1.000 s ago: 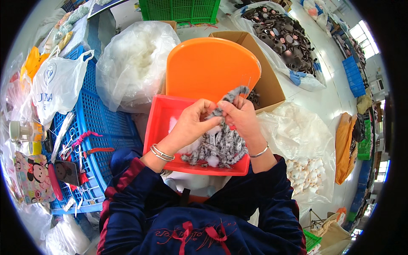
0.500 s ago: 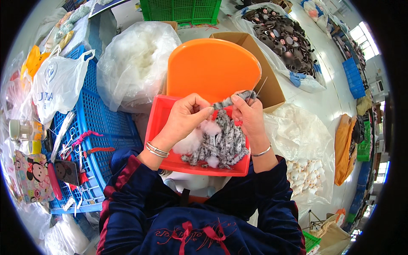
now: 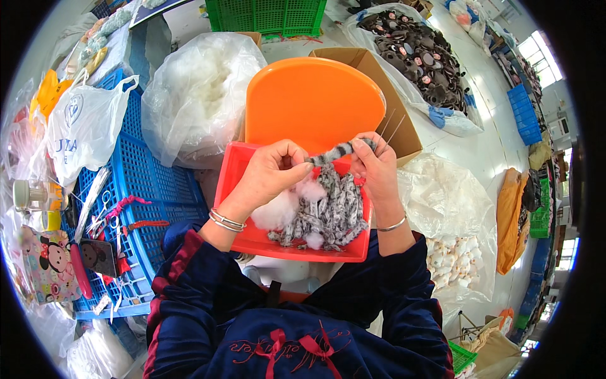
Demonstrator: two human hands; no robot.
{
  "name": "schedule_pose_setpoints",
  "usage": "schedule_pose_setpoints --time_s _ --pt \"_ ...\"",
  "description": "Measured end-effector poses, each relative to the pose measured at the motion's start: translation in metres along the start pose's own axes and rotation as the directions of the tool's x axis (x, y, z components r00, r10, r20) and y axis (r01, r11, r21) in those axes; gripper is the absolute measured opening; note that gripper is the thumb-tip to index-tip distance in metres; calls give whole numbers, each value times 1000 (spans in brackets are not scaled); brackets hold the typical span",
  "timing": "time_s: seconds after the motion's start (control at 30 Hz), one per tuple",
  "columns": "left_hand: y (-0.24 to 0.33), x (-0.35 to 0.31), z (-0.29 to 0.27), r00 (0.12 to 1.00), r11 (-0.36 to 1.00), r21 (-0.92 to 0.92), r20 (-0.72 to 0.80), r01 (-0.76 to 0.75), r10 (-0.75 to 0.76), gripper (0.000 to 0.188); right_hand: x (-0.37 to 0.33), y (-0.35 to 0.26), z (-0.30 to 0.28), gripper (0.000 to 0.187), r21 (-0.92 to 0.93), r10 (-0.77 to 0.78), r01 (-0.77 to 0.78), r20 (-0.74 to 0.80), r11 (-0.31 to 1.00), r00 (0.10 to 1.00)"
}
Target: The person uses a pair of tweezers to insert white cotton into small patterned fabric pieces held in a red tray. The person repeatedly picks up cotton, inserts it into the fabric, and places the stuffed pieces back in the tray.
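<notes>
Between my hands stretches a grey-and-black striped plush tube [image 3: 332, 155], tail-like in shape. My left hand [image 3: 268, 177] pinches its left end between thumb and fingers. At the other end my right hand [image 3: 377, 167] is closed around it. Two thin metal prongs [image 3: 396, 126] stick up past the right hand; their handle is hidden, so the tool's kind is unclear. Below lies a red plastic tray [image 3: 231, 174] on my lap, holding several limp grey mottled plush pieces [image 3: 334, 211] and tufts of white stuffing [image 3: 275, 211].
An orange stool seat [image 3: 315, 98] stands beyond the tray, in front of a cardboard box [image 3: 404, 136]. A clear bag of stuffing [image 3: 205, 95] is far left. Blue crates [image 3: 161, 196] with scissors on top stand at left. White plush parts [image 3: 451, 262] lie in plastic at right.
The striped tube shows more of its length between my hands, its stripes now plain. My right hand has turned slightly, and the metal tool shows two separate prongs instead of one line.
</notes>
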State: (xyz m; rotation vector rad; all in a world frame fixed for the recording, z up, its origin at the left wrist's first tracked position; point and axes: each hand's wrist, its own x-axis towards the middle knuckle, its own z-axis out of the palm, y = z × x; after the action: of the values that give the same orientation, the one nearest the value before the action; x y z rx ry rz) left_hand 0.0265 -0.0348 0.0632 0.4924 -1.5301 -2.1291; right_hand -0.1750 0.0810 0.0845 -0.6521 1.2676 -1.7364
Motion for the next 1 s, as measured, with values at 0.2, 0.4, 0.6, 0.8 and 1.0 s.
schedule_pose_setpoints --time_s 0.2,0.4,0.6,0.8,1.0 --pt "4 2 5 999 998 -57 -35 -35 33 9 0 -27 -5 10 -156 -297 278 -121 948 947" --pt "6 3 -5 999 1000 22 -35 5 -4 8 36 -94 -48 35 -577 -449 178 -369 797 813" --pt "16 5 -8 991 980 196 -130 40 -14 13 31 -56 -69 43 -670 -385 94 -301 736 873" --pt "4 6 -16 988 913 404 -154 62 1 17 25 2 -45 26 -760 -74 110 82 641 994" --pt "-28 -1 1 981 662 726 174 -189 89 20 20 15 -23 28 -856 247 -3 146 516 958"
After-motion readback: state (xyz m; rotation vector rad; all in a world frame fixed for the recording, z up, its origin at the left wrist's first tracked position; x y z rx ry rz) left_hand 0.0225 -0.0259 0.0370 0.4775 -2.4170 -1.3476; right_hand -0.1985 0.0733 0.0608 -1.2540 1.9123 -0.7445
